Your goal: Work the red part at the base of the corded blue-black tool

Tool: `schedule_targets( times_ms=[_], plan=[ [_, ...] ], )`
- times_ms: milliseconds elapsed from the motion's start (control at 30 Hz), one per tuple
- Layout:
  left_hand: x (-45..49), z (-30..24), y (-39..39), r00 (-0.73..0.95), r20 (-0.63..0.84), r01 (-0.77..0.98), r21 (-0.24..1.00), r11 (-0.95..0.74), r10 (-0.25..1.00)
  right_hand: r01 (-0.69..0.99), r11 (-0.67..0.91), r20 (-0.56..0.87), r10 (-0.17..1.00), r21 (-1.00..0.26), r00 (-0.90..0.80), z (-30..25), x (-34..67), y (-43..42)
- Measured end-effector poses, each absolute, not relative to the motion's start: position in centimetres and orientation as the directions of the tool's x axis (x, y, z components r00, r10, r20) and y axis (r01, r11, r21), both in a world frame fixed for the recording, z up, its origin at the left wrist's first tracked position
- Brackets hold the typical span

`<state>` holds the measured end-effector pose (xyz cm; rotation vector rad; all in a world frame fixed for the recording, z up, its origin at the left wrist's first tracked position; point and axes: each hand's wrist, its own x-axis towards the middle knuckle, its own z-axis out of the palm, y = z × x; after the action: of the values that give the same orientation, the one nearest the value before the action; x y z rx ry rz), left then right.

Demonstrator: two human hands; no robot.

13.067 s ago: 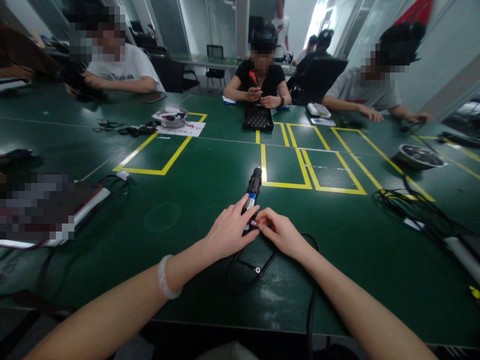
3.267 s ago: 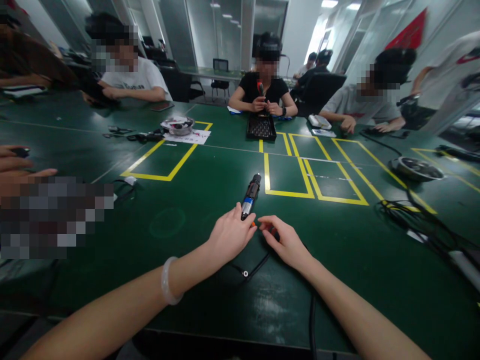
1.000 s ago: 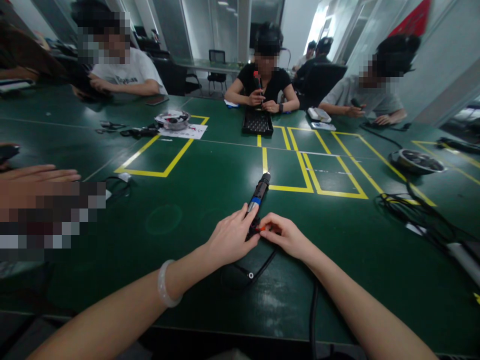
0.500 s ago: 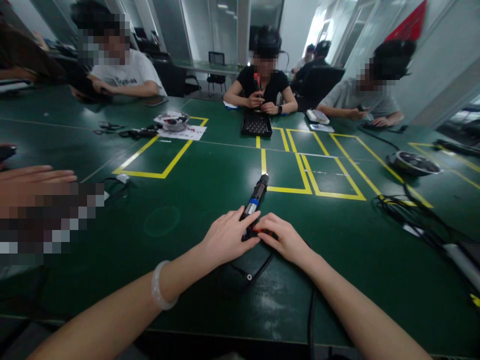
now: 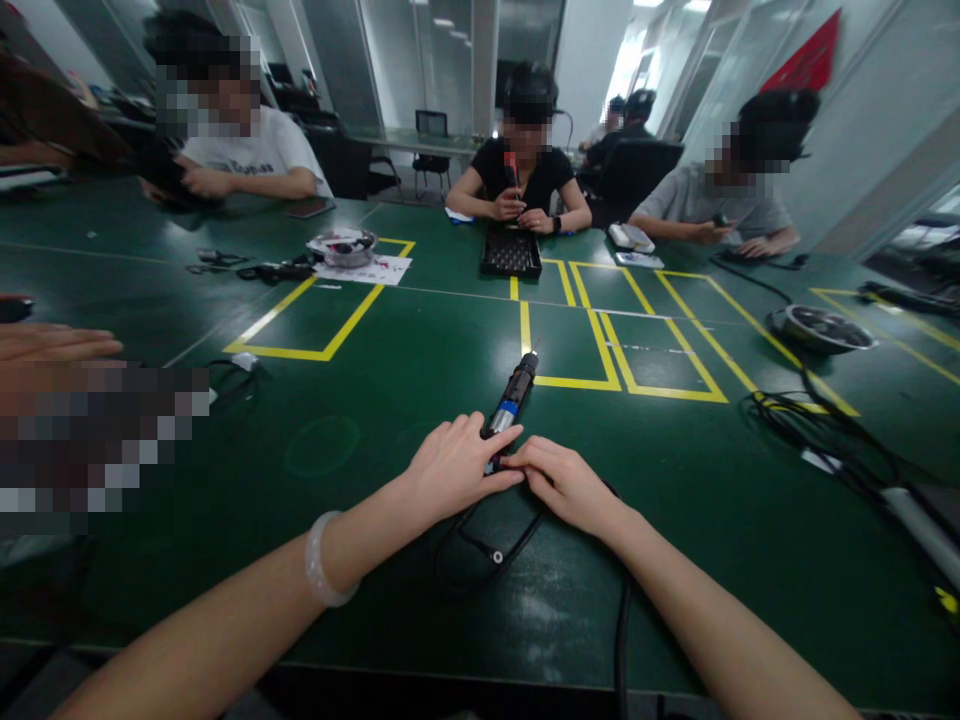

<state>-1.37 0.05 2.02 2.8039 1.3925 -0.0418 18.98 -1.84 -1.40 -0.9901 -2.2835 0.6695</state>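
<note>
An electric screwdriver [image 5: 512, 395] with a black body, a silver section and a blue band lies on the green table, its thin bit pointing away from me. My left hand [image 5: 454, 465] is laid over its rear half, thumb and fingers around the body. At the tool's rear end, my right hand [image 5: 566, 483] has its fingers curled together, the fingertips touching close to the left thumb. What those fingertips pinch, if anything, is hidden. Below my hands a black cable [image 5: 517, 545] loops on the table, with a round plug end [image 5: 497, 557] showing.
Yellow tape rectangles [image 5: 577, 383] mark the green table [image 5: 390, 600]. Another person's hand [image 5: 60, 345] is at the left. Across the table, a person holds a red-handled tool over a black tray [image 5: 511, 255]. Metal bowls [image 5: 825, 330] and coiled cables [image 5: 795, 420] lie at the right.
My right fingers have closed in against the rear end of the screwdriver, and the red-orange bits seen there are now mostly covered. My left hand stays on the tool.
</note>
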Motion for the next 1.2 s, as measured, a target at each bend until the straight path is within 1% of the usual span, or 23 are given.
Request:
schedule_targets(
  times_ms=[167, 300, 467, 633, 767, 1000, 1067, 1200],
  plan=[
    [-0.6, 2.1, 0.7, 0.607, -0.042, 0.794, -0.006, -0.608, 0.794, 0.486, 0.575, 0.269, 0.783, -0.658, -0.561, -1.5, 19.0, -1.9],
    [-0.1, 2.1, 1.1, 0.61, -0.046, 0.792, 0.007, -0.61, 0.791, 0.502, 0.535, 0.276, 0.821, -0.68, -0.5, -1.8, 19.0, -1.8],
    [-0.4, 1.8, 1.6, 0.592, -0.036, 0.805, -0.016, -0.593, 0.805, 0.547, 0.522, 0.325, 0.847, -0.655, -0.42, -2.1, 19.4, -1.6],
    [-2.5, 2.0, 3.7, 0.53, -0.074, 0.842, -0.074, -0.535, 0.845, 0.58, 0.526, 0.429, 0.849, -0.622, -0.309, -1.8, 19.9, -1.4],
    [-6.0, 2.3, 7.0, 0.446, -0.123, 0.882, -0.112, -0.459, 0.887, 0.577, 0.532, 0.453, 0.843, -0.62, -0.291, -1.5, 19.8, -1.5],
    [-14.7, 2.1, 14.5, 0.211, -0.192, 0.949, -0.195, -0.248, 0.958, 0.574, 0.527, 0.415, 0.849, -0.627, -0.326, -1.5, 19.6, -1.8],
    [-17.2, 2.1, 16.2, 0.125, -0.183, 0.963, -0.214, -0.163, 0.975, 0.573, 0.528, 0.405, 0.849, -0.627, -0.339, -1.5, 19.6, -1.8],
    [-21.0, 1.9, 17.6, 0.022, -0.081, 0.984, -0.175, -0.036, 0.996, 0.575, 0.53, 0.384, 0.848, -0.623, -0.365, -1.6, 19.5, -1.8]
  ],
)
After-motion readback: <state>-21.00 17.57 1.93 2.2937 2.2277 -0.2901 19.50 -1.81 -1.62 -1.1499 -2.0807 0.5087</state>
